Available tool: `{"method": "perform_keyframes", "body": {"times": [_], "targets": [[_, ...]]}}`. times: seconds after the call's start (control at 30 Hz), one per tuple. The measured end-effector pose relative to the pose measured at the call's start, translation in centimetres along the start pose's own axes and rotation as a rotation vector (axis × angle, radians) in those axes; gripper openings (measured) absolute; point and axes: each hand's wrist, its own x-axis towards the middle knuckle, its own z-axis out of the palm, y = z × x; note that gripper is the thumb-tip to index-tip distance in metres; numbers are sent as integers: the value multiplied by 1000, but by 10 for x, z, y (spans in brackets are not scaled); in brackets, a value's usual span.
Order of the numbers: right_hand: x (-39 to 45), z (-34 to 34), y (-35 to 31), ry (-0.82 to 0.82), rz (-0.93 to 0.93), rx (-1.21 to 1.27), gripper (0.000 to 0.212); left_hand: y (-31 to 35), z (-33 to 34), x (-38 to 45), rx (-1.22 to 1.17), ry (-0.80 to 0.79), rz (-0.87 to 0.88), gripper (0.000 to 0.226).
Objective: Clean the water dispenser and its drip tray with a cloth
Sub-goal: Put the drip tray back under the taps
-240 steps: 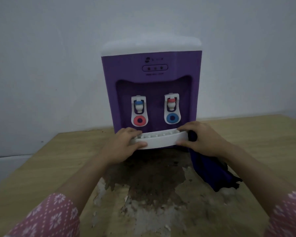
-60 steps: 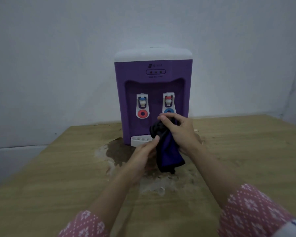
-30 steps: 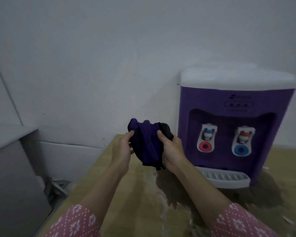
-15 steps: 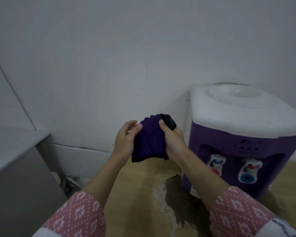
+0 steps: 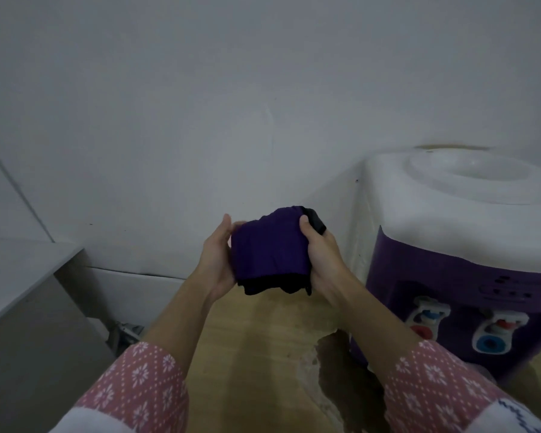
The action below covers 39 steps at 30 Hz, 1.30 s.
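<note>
The bunched cloth (image 5: 267,248) is held up over the worktop (image 5: 263,354), cupped by the left hand (image 5: 217,260) and clamped in the curled grip of the right hand (image 5: 320,257), just left of the dispenser (image 5: 450,245). If only one side is gripped during refolding, a dropped cloth could be soiled by the stained patch (image 5: 341,379) below.

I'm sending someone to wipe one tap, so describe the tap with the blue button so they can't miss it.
Find the purple water dispenser with the white top, standing on the wooden table against the wall. On its front sit two white taps side by side. Yours is the right-hand tap, with a blue round button below, while its neighbour's button is red.
</note>
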Motion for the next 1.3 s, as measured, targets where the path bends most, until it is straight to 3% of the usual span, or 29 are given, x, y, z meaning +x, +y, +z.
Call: {"method": "perform_keyframes", "body": {"times": [0.13,0.23,0.33,0.47,0.6,0.73,0.8,0.87,0.97,1.03,1.1,1.13,1.2,1.3], "targets": [[26,-5,25,19,132,62,21,-10,-28,28,189,-94,-297,72],[47,-9,47,20,224,135,23,-22,-43,51,106,-125,-231,50],[69,-16,67,24,294,138,19,-37,-59,79,15,-41,-165,51],[96,-26,104,122,346,61,37,-64,-83,118,43,70,-191,49],[123,-43,139,308,361,-27,52,-91,-97,148,173,129,-274,43],[145,-62,160,316,317,-156,54,-119,-115,178,475,95,-137,59],[151,-68,169,286,244,-340,54,-127,-122,188,585,22,-128,64],[154,-75,180,300,101,-693,63,-131,-125,193,722,-65,-97,70],[152,-83,195,373,-98,-1202,67,-135,-126,192,1256,-28,182,82],[146,-84,201,271,-156,-1443,58,-136,-126,187,1504,7,425,76],[140,-86,205,103,-169,-1612,46,-140,-127,182,1670,-92,511,61],[136,-88,206,52,-140,-1682,49,-143,-129,181,1749,-127,487,56],[127,-92,206,22,40,-1781,61,-143,-134,183,1847,-127,274,58],[120,-88,198,26,233,-1760,53,-131,-134,186,1838,-181,0,76]]}}
